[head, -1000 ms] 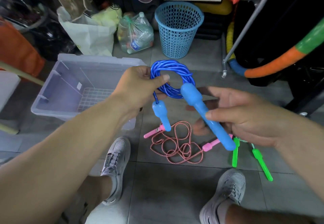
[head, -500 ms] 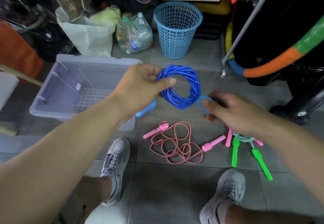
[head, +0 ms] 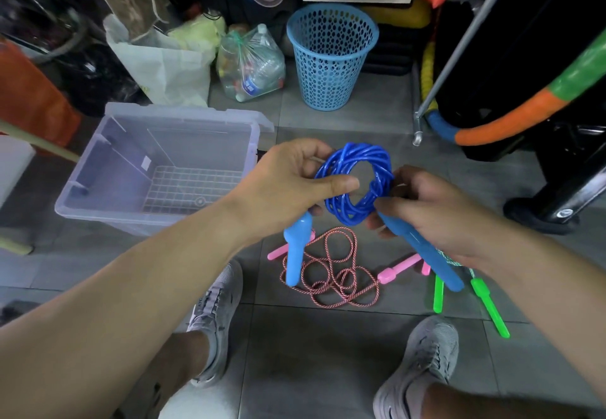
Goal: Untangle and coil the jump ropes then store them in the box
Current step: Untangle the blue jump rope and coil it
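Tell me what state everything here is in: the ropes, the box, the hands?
Blue rope: coiled, held off the floor, one handle hanging.
Left hand: grips the coil.
Right hand: grips the other handle.
Pink rope: loose tangle on the floor.
Green rope: on the floor, partly hidden.
Box: open, no rope inside.
Basket: upright.

Blue jump rope (head: pixel 355 185): wound into a tight ring, held upright in the air, two light-blue handles (head: pixel 296 251) angling down. Red-and-white jump rope (head: pixel 331 274): loose tangle on floor (head: pixel 311 353), pink handles (head: pixel 393 271) at its sides. Green-handled jump rope (head: pixel 485 300): on floor just right, partly hidden. Box (head: pixel 108 169): clear plastic, open-topped, left of the ropes.
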The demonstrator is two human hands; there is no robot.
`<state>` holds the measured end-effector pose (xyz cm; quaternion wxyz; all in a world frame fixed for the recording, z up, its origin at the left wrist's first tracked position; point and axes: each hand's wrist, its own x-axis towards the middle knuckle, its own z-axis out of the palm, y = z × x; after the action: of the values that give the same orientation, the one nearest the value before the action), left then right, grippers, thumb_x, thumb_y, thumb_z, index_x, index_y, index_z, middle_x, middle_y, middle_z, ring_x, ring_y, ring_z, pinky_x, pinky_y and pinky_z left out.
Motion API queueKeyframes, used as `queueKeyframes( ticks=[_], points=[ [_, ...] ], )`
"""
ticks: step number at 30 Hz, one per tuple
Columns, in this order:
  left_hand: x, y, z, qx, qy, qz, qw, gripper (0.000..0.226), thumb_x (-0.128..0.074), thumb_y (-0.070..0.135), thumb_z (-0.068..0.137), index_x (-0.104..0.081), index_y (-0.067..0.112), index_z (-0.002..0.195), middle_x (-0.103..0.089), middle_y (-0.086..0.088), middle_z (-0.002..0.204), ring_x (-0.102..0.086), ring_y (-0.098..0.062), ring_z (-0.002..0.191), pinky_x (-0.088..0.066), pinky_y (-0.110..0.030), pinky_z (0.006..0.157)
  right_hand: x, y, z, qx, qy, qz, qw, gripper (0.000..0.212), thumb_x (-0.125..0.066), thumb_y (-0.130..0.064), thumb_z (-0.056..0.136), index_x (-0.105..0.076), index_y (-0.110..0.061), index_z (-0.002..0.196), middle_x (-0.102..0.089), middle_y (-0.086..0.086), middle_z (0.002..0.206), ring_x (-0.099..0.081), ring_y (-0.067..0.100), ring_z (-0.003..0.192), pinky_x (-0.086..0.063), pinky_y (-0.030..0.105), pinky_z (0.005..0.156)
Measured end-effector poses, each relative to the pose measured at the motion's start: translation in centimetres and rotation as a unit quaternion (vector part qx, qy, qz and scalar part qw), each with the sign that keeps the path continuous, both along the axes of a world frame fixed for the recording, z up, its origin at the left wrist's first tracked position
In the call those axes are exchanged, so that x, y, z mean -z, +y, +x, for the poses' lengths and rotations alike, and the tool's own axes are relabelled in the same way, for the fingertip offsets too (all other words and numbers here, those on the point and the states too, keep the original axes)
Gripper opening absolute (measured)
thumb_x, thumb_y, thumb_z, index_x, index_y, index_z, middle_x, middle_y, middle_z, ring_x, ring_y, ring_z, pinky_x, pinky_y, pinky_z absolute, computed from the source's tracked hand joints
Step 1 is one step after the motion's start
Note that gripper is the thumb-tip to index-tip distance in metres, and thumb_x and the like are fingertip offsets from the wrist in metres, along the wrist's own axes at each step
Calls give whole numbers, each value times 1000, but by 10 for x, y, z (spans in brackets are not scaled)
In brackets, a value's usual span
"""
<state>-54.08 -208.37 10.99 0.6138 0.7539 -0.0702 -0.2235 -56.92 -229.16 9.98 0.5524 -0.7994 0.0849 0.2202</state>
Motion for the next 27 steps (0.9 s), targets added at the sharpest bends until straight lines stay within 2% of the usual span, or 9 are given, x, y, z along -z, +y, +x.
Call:
queueKeyframes(
  ticks=[2,5,9,12,14,17,22,25,27],
  points=[
    [0,-1,1,-7,-11,32,999,16,-71,19,91,-66,12,105,-78,-4,87,-67,-17,77,-51,-24,55,-1,0,1,19,6,11,1000,16,-54,-1,94,-60,-9,106,-73,11,84,-71,24,71,-57,38,65],
    [-1,-3,2,-43,18,5,999,4,-63,12,97,-67,14,98,-76,-6,83,-67,-14,71,-51,-24,51,-1,1,-1,6,-6,-1,1000,26,-50,-2,92,-65,-20,105,-66,0,71,-63,14,58,-48,28,54],
    [-3,-7,-1,-97,102,-128,982,10,-56,4,99,-65,9,101,-70,-8,80,-74,-31,87,-52,-25,45,-4,2,0,-61,-31,-50,996,33,-55,-17,78,-66,-29,106,-70,-3,70,-58,13,64,-42,31,62],
    [-4,-4,2,-97,115,-169,974,18,-55,4,98,-63,6,114,-73,-3,82,-75,-23,81,-48,-21,44,-9,-2,2,-61,-47,-38,996,34,-55,-7,82,-64,-29,107,-71,0,71,-57,6,62,-40,24,64],
    [-6,0,7,-93,97,-171,976,15,-55,4,97,-64,6,109,-71,-3,79,-70,-17,69,-41,-19,41,-12,-3,1,-51,-47,-2,998,40,-52,4,84,-65,-28,105,-68,4,70,-57,6,60,-41,21,63],
    [-7,4,13,-53,21,-74,996,10,-59,5,97,-67,10,101,-68,-5,70,-60,-15,57,-38,-21,40,-10,0,-1,-30,-46,64,996,41,-52,4,78,-67,-23,105,-70,5,78,-63,15,68,-49,35,73],
    [-4,3,7,23,5,46,999,11,-59,16,100,-66,10,105,-73,-10,81,-67,-13,69,-53,-29,50,-3,0,-2,28,-38,122,991,39,-46,17,88,-69,-11,103,-73,4,85,-62,25,70,-50,44,72],
    [0,0,2,42,41,0,998,12,-63,9,97,-65,9,108,-74,-16,98,-74,-26,93,-63,-42,72,0,-3,0,38,-55,80,995,22,-57,0,95,-71,-15,103,-73,8,89,-67,19,71,-57,44,76],
    [2,-4,-3,59,73,-34,995,17,-67,7,93,-66,10,110,-75,-12,101,-74,-25,95,-62,-39,81,2,-6,2,22,-78,14,997,10,-63,-17,96,-73,-19,99,-75,9,92,-71,21,72,-60,51,80]
  ],
)
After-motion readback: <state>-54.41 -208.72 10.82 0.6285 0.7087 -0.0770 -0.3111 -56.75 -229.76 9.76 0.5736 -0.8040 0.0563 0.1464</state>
